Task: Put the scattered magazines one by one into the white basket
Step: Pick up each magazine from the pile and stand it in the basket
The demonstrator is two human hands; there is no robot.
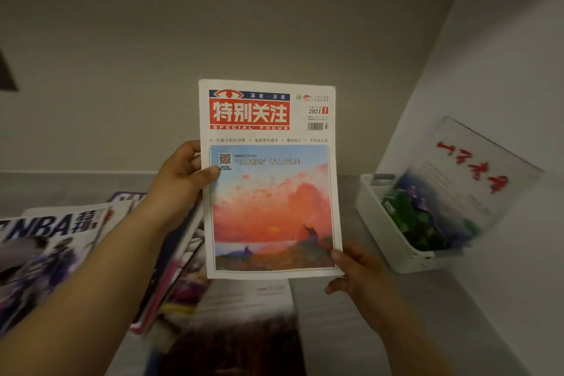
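Dull beige wall [244, 24] fills upper frame, dim even light. Paler white side wall [503, 55] at right, meeting it in corner. Grey bench [351, 314] across lower frame. Dark blurred shape [6, 73] at left edge.

Two bare hands and forearms, seen from the wearer's head.
The left hand [180, 174] and right hand [357, 278] each run into an uncovered forearm that reaches the lower edge of the view. The wrists are bare skin, and on the fingers [210, 172] the thumbnails look short and plain, softened by blur.
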